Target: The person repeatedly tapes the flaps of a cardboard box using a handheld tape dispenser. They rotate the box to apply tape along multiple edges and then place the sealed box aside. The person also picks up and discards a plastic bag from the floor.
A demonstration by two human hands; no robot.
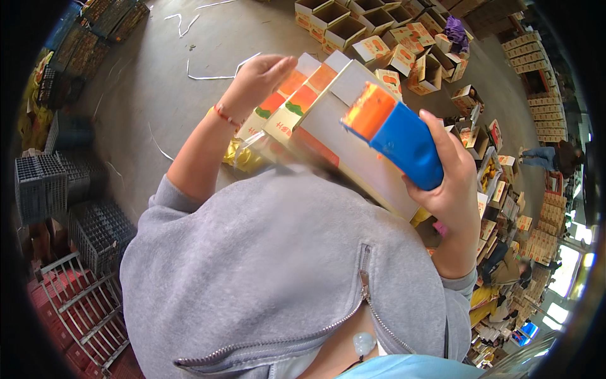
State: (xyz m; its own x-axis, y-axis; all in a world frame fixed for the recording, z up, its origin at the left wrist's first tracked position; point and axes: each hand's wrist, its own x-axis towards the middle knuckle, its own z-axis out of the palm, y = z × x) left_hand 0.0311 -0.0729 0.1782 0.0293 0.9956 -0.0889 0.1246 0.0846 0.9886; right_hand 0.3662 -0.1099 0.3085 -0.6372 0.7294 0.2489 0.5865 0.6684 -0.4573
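Observation:
My right hand (447,175) grips a blue and orange hand-held tool (407,142), apparently a tape dispenser. Its orange end is held over a printed cardboard carton (350,125) with pale, plain panels and orange fruit printing. Beyond that carton's left side stand more printed panels (296,102), in orange, red and green. My left hand (265,71) is raised by their far end, fingers close together; whether it touches the cardboard or pinches anything cannot be told. A strip of clear plastic (251,140) sticks out near the carton's left side, above a yellow plastic bag (244,156).
Open cartons (343,31) stand in rows ahead, with a purple bag (456,34) among others. Grey plastic crates (42,184) and a metal rack (83,308) are at left. White straps (213,77) lie on the floor. People (544,158) are among stacked cartons at right.

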